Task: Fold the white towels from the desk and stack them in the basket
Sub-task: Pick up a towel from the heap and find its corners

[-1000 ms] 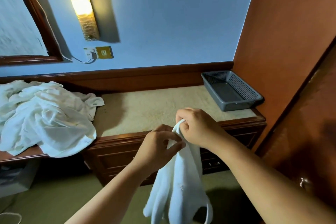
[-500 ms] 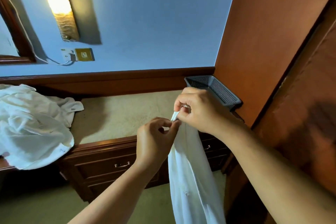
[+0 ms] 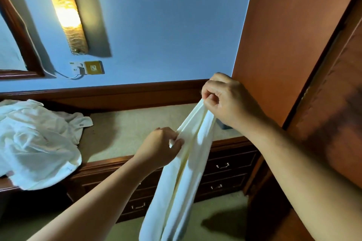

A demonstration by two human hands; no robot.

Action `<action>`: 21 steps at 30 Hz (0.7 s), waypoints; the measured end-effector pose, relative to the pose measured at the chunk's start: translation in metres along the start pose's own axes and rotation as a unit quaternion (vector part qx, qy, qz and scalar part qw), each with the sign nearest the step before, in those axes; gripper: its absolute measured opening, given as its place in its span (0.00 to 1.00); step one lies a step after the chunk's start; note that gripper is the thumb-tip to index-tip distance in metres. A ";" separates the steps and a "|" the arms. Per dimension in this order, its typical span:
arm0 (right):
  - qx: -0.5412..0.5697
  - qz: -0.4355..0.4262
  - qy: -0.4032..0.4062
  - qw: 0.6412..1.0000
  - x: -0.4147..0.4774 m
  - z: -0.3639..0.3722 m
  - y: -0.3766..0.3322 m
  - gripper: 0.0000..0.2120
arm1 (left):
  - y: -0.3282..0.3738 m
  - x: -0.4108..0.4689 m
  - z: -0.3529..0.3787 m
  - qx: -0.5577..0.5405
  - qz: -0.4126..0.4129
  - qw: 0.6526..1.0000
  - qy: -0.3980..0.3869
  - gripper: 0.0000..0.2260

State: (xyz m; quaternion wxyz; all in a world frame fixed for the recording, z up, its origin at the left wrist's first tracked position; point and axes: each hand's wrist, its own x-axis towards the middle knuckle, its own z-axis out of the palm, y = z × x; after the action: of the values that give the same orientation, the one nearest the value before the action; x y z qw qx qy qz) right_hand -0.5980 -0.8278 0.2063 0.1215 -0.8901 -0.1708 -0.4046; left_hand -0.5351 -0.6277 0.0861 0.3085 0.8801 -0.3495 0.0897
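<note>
Fingers (image 3: 211, 97) of the right hand (image 3: 229, 101) were curled tight round one bunched top end of a white towel (image 3: 182, 172), above the desk's far right end, while the left hand (image 3: 158, 146), lower and over the desk's front edge, pinched the same hem a little way along. Largest, the desk (image 3: 133, 127) ran along the wall, its top beige. On its left end lay the heap of unfolded towels (image 3: 37, 143), crumpled and spilling over the front edge. The white towel hung before the desk's drawers (image 3: 225, 166) as a long, gathered strip, its lower end out of view. Smallest, the basket (image 3: 225, 125) showed only as a grey-blue corner at the desk's right end, beneath the right wrist; what lay in it could not be told. The step in hand looked to be finding the corners and drawing the hem straight; folding had not begun. Next, the hands would need to part along the hem until the cloth opened flat.
</note>
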 end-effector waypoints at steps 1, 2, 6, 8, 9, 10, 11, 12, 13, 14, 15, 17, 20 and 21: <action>-0.007 0.002 0.001 1.000 -0.001 0.000 0.004 0.08 | -0.008 0.000 0.000 0.012 -0.013 1.000 -0.015 0.12; -0.013 0.007 -0.006 1.000 -0.002 0.001 0.009 0.08 | -0.014 -0.001 -0.002 0.024 -0.023 0.999 -0.025 0.11; -0.042 0.031 -0.079 0.995 -0.014 0.008 0.036 0.09 | -0.031 0.006 -0.027 0.043 -0.013 0.999 0.004 0.13; -0.088 0.062 -0.158 0.982 -0.023 0.014 0.045 0.10 | -0.028 0.015 -0.045 0.007 -0.007 1.000 0.030 0.17; -0.115 0.093 -0.215 0.965 -0.027 0.018 0.046 0.10 | -0.025 0.019 -0.053 -0.009 0.004 0.999 0.039 0.18; -0.139 0.125 -0.267 0.946 -0.029 0.021 0.045 0.10 | -0.021 0.022 -0.059 -0.025 0.014 0.999 0.045 0.17; -0.152 0.143 -0.304 0.930 -0.031 0.026 0.044 0.12 | -0.016 0.024 -0.064 -0.041 0.020 0.998 0.047 0.16; -0.152 0.152 -0.332 0.918 -0.031 0.030 0.042 0.15 | -0.011 0.026 -0.068 -0.056 0.023 0.997 0.047 0.15; -0.131 0.161 -0.347 0.915 -0.031 0.035 0.038 0.19 | -0.006 0.027 -0.069 -0.068 0.022 0.996 0.045 0.16; -0.090 0.177 -0.349 0.916 -0.030 0.041 0.033 0.22 | -0.003 0.028 -0.070 -0.078 0.019 0.996 0.042 0.16; -0.030 0.200 -0.340 0.918 -0.029 0.046 0.028 0.23 | 0.001 0.029 -0.071 -0.087 0.016 0.995 0.035 0.16; 0.118 0.256 -0.315 0.906 -0.027 0.056 0.014 0.21 | 0.008 0.031 -0.073 -0.120 0.013 0.993 0.007 0.16; 0.302 0.300 -0.270 0.864 -0.022 0.062 -0.005 0.15 | 0.015 0.032 -0.075 -0.231 -0.003 0.972 -0.043 0.17; 0.345 0.302 -0.250 0.852 -0.021 0.063 -0.008 0.11 | 0.017 0.031 -0.077 -0.281 -0.015 0.958 -0.052 0.18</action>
State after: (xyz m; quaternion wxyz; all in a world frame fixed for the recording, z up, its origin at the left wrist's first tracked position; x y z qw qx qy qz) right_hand -0.5716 -0.8022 0.1508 0.4908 -0.8696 -0.0467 -0.0267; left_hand -0.5192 -0.6079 0.1663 0.5259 0.7668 -0.3628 -0.0622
